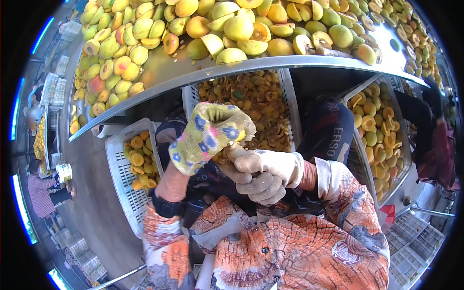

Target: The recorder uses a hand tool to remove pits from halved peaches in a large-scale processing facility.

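Observation:
My left hand point(214, 136), in a yellow-green flowered glove, is curled around a piece of yellow fruit point(240, 136) that shows between its fingers. Touching it or nearly so is my right hand point(262, 172), in a dirty white glove, its fingers closed; a small pale tip shows by its thumb, and what it grips is hidden. Below both hands, between the knees, stands a crate point(293, 108) of fruit scraps and halves. Beyond it, a metal table point(163, 78) bears a heap of whole and cut apricot-like fruit point(238, 28).
A white plastic crate point(121, 181) of fruit halves stands at the left, another crate point(406, 163) at the right. The table's raised metal edge point(217, 74) crosses above my hands. A person point(41, 194) with a white bucket point(64, 173) is at far left; another's dark sleeve shows at right.

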A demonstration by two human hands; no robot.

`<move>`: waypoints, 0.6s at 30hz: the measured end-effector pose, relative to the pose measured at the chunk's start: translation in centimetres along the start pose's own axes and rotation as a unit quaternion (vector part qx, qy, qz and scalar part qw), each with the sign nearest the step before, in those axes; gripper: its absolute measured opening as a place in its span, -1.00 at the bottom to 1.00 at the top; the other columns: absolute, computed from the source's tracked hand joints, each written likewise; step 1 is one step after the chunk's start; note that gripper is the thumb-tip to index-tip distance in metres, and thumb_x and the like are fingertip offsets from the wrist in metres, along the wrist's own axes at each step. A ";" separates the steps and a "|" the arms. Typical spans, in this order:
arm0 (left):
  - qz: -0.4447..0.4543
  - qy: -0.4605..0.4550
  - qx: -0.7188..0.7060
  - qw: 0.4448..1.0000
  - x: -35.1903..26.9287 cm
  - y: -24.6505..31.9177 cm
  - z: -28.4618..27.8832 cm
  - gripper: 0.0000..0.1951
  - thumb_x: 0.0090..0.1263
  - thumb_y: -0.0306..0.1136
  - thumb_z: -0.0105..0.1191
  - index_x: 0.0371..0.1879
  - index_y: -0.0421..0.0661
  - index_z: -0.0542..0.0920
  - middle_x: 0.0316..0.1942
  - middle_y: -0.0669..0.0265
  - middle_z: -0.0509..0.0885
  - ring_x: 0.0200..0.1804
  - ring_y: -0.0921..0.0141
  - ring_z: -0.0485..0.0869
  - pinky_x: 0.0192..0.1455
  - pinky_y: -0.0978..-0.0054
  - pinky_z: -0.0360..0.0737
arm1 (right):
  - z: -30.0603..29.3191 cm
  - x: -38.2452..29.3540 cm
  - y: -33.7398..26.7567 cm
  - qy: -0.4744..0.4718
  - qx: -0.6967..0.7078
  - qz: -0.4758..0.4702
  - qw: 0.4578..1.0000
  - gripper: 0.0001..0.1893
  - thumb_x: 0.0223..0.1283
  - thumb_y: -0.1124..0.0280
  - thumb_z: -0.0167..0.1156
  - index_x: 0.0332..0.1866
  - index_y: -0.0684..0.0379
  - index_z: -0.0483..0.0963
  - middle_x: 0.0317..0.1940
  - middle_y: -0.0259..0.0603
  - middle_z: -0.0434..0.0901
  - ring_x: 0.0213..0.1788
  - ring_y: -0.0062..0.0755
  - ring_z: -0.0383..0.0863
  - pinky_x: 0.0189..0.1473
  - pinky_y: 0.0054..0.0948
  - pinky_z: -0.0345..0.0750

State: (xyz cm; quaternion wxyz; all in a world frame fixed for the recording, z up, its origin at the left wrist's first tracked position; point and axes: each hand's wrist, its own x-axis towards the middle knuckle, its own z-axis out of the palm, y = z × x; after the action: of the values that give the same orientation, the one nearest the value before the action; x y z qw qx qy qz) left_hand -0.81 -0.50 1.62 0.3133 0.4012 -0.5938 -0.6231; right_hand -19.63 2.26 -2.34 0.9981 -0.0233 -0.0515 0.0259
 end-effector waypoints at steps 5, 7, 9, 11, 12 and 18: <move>0.084 0.316 -0.241 0.914 -0.8 -4.6 4.1 -0.68 0.36 -0.21 0.17 -0.13 -0.25 0.62 -0.32 0.16 0.72 -0.32 0.43 0.68 -0.24 0.50 0.63 | -0.2 0.3 -0.4 -0.039 -0.011 0.001 0.999 -0.67 0.49 0.08 -0.12 -0.38 0.06 0.24 -0.75 -0.54 0.12 -0.84 -0.80 0.04 -0.89 -0.70 -0.01; 0.073 0.192 -0.413 0.887 0.3 -2.6 5.0 -0.52 0.46 0.06 -0.09 -0.28 -0.21 0.55 -0.39 0.07 0.61 -0.46 0.29 0.59 -0.46 0.40 0.56 | -0.8 0.2 -0.5 -0.050 -0.001 -0.003 0.999 -0.66 0.49 0.07 -0.12 -0.38 0.06 0.24 -0.75 -0.53 0.12 -0.84 -0.79 0.04 -0.89 -0.70 -0.01; 0.060 0.258 -0.405 0.875 0.8 -2.6 5.2 -0.51 0.48 0.07 -0.15 -0.33 -0.20 0.53 -0.45 0.09 0.59 -0.51 0.28 0.55 -0.51 0.39 0.52 | -1.2 0.5 -0.7 -0.039 0.056 -0.020 0.997 -0.66 0.45 0.11 -0.02 -0.37 0.13 0.28 -0.82 -0.46 0.19 -0.88 -0.73 0.12 -0.90 -0.67 0.09; 0.089 0.242 -0.399 0.880 0.9 -1.9 4.8 -0.53 0.49 0.04 -0.15 -0.32 -0.19 0.54 -0.47 0.11 0.58 -0.51 0.29 0.55 -0.51 0.40 0.52 | -1.4 1.1 -0.9 -0.056 0.061 -0.016 0.996 -0.69 0.44 0.16 -0.01 -0.35 0.16 0.29 -0.82 -0.44 0.21 -0.88 -0.70 0.14 -0.90 -0.64 0.12; 0.055 0.265 -0.406 0.873 0.7 -1.7 4.8 -0.55 0.49 0.03 -0.15 -0.31 -0.17 0.55 -0.47 0.12 0.58 -0.51 0.29 0.55 -0.50 0.41 0.53 | -1.3 1.2 -0.9 -0.061 0.046 -0.028 0.997 -0.68 0.45 0.16 -0.03 -0.36 0.16 0.28 -0.82 -0.44 0.22 -0.88 -0.70 0.13 -0.90 -0.64 0.12; 0.107 0.261 -0.534 0.797 -1.5 -3.3 -0.2 -0.50 0.51 0.07 -0.15 -0.26 -0.18 0.62 -0.39 0.14 0.63 -0.30 0.26 0.62 -0.29 0.34 0.62 | 1.7 -0.1 -1.9 0.052 -0.151 -0.148 0.976 -0.61 0.30 0.23 0.19 -0.52 0.18 0.22 -0.83 -0.43 0.23 -0.87 -0.66 0.23 -0.89 -0.62 0.14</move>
State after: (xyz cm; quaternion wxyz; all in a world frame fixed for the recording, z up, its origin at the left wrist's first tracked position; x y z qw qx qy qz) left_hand 0.41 1.02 -1.49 0.6854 0.2517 -0.1014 -0.6757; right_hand -19.77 0.46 -0.58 0.9770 -0.1677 -0.0062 -0.1319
